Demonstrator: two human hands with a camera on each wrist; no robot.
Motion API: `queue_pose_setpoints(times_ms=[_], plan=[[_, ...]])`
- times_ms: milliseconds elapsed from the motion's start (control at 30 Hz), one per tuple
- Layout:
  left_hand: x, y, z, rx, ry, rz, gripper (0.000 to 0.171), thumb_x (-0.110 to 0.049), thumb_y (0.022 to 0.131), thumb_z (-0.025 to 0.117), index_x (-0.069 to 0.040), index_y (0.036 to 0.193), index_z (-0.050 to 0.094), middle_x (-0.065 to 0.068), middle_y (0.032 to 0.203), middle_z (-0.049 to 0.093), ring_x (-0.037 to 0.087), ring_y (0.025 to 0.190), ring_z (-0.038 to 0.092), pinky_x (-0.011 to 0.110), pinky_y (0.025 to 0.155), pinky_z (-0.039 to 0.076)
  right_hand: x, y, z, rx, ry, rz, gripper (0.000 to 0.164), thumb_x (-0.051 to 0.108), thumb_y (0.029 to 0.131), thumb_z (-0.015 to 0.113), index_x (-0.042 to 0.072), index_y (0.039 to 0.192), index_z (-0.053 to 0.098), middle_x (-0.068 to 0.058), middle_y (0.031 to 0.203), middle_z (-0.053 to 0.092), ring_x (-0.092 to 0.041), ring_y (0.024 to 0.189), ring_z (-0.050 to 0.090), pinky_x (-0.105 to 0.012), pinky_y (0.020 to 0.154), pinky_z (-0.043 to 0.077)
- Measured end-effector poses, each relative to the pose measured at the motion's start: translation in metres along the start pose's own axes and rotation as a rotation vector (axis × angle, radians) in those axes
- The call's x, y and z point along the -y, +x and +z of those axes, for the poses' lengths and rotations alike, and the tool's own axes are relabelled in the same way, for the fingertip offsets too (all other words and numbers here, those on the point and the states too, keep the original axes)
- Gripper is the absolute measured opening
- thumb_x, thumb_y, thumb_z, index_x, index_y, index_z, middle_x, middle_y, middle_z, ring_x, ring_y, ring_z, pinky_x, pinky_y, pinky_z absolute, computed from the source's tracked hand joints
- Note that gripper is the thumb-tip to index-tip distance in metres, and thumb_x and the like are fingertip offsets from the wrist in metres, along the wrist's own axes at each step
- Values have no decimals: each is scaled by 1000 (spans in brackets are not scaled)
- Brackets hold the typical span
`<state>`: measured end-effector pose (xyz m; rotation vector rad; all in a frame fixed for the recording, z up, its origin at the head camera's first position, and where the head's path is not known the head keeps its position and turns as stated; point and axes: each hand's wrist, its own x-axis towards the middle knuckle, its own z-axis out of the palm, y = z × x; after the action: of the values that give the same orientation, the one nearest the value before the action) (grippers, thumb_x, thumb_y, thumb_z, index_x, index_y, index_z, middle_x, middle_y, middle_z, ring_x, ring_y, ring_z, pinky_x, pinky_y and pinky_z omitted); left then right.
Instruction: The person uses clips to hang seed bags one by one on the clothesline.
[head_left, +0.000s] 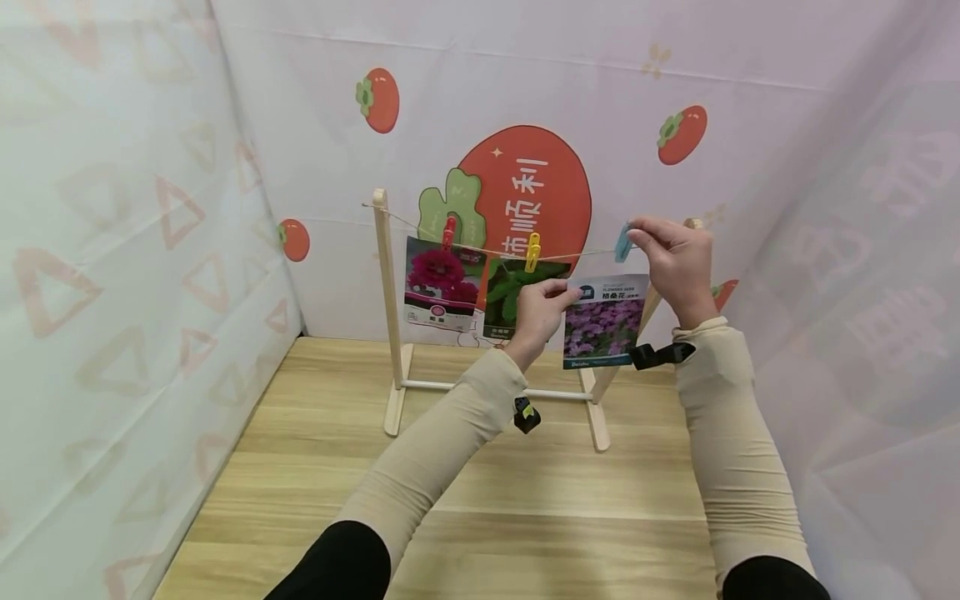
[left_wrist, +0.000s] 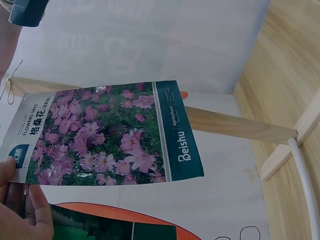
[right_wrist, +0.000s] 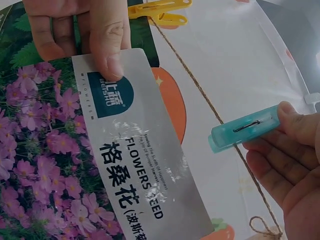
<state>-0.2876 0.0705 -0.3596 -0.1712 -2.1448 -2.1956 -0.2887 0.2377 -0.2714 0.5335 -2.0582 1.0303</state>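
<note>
My left hand (head_left: 542, 317) pinches the upper left corner of a flower seed packet (head_left: 603, 325) with pink-purple blooms, its thumb on the front in the right wrist view. In my right hand (head_left: 675, 258) is a blue-green clothespin (right_wrist: 245, 129), pinched by one end. The clothespin lies across the twine (right_wrist: 200, 92), above the packet and apart from it; whether it grips the twine I cannot tell. Left of my hands, a red clothespin (head_left: 448, 233) holds a packet with magenta flowers (head_left: 442, 283), and a yellow clothespin (head_left: 532, 252) holds a green leafy packet (head_left: 504, 292), partly behind my left hand.
The twine runs between two posts of a wooden stand (head_left: 388, 292) with a white lower bar (head_left: 558, 394). The stand is on a wood-grain table (head_left: 480, 500). Printed cloth walls (head_left: 300, 100) rise at the back and sides.
</note>
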Motion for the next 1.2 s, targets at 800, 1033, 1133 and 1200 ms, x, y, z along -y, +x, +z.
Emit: queue_pose_setpoints(times_ms=[800, 1033, 1133, 1200], plan=[[-12, 2, 12, -36, -40, 58, 28, -17, 98, 59, -8, 123, 67, 10, 113, 70, 11, 91, 61, 21, 73, 50, 2, -10, -1, 146, -189, 22, 23, 12, 93, 64, -4, 108, 71, -22, 102, 72, -3, 84, 53, -6, 73, 36], [-11, 2, 11, -49, -27, 47, 29, -18, 97, 60, -7, 123, 67, 10, 115, 70, 19, 103, 65, 30, 85, 55, 5, -13, -1, 224, -207, 90, 30, 14, 96, 61, -2, 121, 66, -22, 113, 69, -26, 95, 61, 1, 75, 35], [-9, 1, 10, -48, -29, 44, 29, -19, 97, 61, -7, 122, 68, 9, 115, 70, 19, 104, 65, 31, 86, 56, 5, -14, 0, 222, -192, 97, 31, 13, 95, 62, -1, 123, 66, -21, 113, 70, -5, 92, 60, 2, 76, 36], [-8, 0, 9, -47, -25, 53, 28, -20, 97, 61, -7, 121, 68, 9, 114, 70, 19, 103, 65, 31, 85, 56, 4, -15, 0, 212, -182, 96, 31, 13, 95, 63, 0, 123, 66, -20, 113, 70, 11, 88, 54, 3, 76, 37]])
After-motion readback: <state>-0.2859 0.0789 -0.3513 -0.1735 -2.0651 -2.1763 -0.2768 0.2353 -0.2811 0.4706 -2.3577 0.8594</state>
